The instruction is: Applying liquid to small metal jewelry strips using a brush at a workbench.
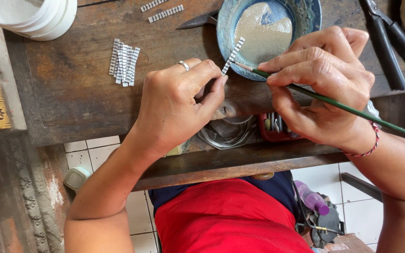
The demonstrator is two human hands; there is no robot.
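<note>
The left hand (174,105) pinched a small ridged metal strip (233,55) in its fingers over the blue bowl (268,33); the right hand (322,84) gripped a green brush (333,104), tip touching the strip above the bench (71,93).

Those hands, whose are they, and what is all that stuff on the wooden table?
The picture comes from a camera worn on a person's head, looking down, so the hands are that person's own. There is no machine here.

The left hand, with a ring, pinches a small silvery notched strip between its fingertips. The right hand holds a thin green brush like a pencil, its tip touching the strip.

Just behind sits a blue bowl of pale, cloudy liquid. On the worn wooden table lies a little pile of similar strips, with two more strips farther back. Black-handled pliers lie at the right, and a white stack of containers stands in the far left corner.
</note>
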